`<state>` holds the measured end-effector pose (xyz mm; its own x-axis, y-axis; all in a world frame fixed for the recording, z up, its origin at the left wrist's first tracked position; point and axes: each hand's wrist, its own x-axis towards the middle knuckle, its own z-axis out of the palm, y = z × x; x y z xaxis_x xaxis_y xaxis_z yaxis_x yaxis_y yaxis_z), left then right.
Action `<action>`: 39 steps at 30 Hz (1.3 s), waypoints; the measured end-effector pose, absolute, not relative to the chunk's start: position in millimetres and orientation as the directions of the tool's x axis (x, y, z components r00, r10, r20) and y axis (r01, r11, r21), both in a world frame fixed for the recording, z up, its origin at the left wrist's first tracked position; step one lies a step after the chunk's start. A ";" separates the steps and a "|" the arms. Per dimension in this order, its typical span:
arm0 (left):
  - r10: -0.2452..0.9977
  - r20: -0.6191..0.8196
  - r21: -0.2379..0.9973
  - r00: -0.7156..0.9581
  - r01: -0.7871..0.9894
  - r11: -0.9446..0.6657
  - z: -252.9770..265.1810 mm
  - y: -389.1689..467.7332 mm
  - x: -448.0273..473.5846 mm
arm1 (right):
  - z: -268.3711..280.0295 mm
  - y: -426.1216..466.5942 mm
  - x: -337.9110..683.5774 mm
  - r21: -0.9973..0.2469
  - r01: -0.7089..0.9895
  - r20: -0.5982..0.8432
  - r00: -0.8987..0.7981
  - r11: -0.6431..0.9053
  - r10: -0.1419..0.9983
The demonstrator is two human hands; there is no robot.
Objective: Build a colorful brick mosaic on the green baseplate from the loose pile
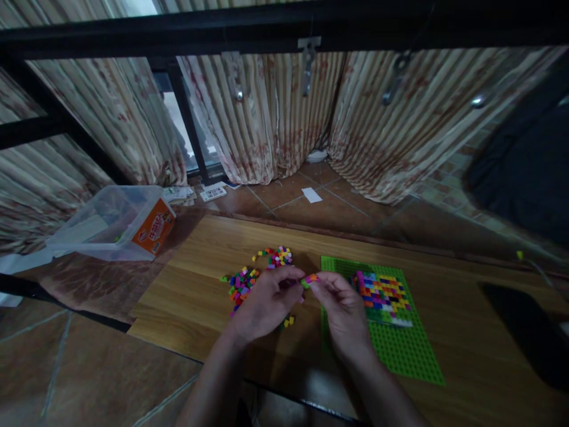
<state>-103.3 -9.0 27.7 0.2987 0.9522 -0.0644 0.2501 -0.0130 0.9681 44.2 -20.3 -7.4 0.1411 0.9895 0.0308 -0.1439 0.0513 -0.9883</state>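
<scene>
My L hand (267, 303) and R hand (343, 307) both pinch narrow, thumb to fingers, on one small strip (310, 280) of green, pink & orange bricks. It's over the table (191, 267), btwn the loose pile (242, 287) and the green plate (386, 350); L has the green end, R the orange.

Handling, my guess: v. light, hard plastic, stiff, smooth, a bit slick. Won't break easily, but joints prob. pop apart if bent. Best hold = fingertips on the long sides, nr the ends, w/ studs & underside free.

Hard to see: my fingers cover both ends, so can't count bricks or tell if all are fully clicked in. Studs too small to make out. L hand hides part of the pile. R hand covers some of the plate's near-left edge; can't tell if the brick block (384, 293) on it is clipped down or just resting. Dark slab (520, 329) at far R: cut off by the frame, can't ID.
</scene>
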 end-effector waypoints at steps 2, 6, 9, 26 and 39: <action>0.947 -0.055 0.991 0.317 0.135 0.013 26.9 -10.6 -96.9 | -8.1 -20.8 46.2 -0.982 -0.186 0.015 0.162 0.045 0.987; 0.956 -0.050 0.998 0.289 0.039 0.041 24.9 -12.4 -86.5 | -7.2 -21.9 51.3 -0.963 -0.270 -0.054 0.140 -0.015 0.989; 0.954 -0.046 0.999 0.297 0.021 0.041 26.4 -13.0 -81.6 | -1.6 -23.3 55.7 -0.962 -0.268 -0.081 0.126 -0.044 0.989; 0.934 0.122 0.991 0.337 0.014 -0.134 21.7 -25.0 -40.5 | 9.4 -42.9 110.0 -0.998 0.061 -0.003 0.135 -0.011 0.991; 0.956 -0.045 0.999 0.291 0.007 0.045 8.2 -14.1 -14.0 | 16.3 -47.4 216.5 -0.952 0.299 0.044 0.359 -0.070 0.932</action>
<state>-14.0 -14.1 8.2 0.2912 0.9556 -0.0452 0.0069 0.0451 0.9990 216.5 -47.4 16.3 0.3586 0.9325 0.0437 0.2987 -0.0703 -0.9517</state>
